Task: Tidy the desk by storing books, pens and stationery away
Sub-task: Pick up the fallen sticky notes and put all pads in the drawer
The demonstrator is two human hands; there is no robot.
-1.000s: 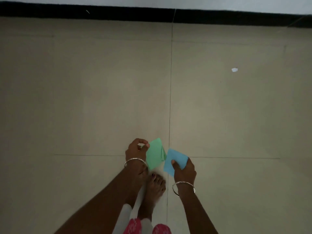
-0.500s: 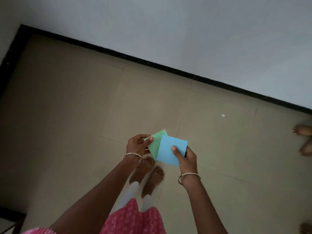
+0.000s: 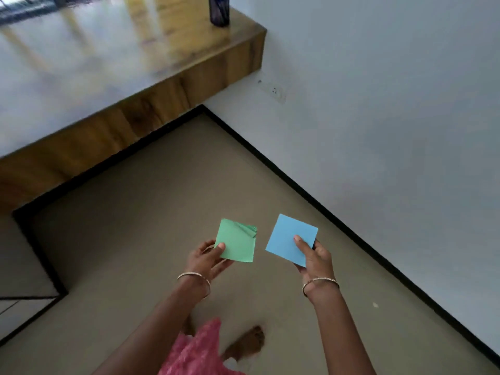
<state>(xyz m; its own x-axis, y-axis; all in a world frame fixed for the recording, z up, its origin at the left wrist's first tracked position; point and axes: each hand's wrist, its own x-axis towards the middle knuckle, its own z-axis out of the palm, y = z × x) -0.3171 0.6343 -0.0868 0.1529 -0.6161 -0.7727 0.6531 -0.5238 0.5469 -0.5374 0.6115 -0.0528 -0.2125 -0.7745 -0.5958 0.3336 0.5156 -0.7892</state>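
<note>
My left hand point(image 3: 207, 259) pinches a green pad of sticky notes point(image 3: 238, 242) by its lower left corner, thumb on top; the pad's top right corner is curled. My right hand point(image 3: 315, 257) pinches a blue pad of sticky notes point(image 3: 286, 236), thumb on its face. Both pads are held above the floor, a small gap between them. The glossy wooden desk point(image 3: 151, 85) lies ahead at upper left, well beyond both hands.
A dark blue cup point(image 3: 219, 10) stands at the desk's far right corner. A white wall point(image 3: 392, 117) with a socket point(image 3: 273, 90) runs along the right, edged by black skirting. Beige tiled floor point(image 3: 151, 212) lies below. My foot point(image 3: 247, 345) shows at the bottom.
The view has swung up and left from the floor to the desk. The two pads, overlapping before, are now held apart.
</note>
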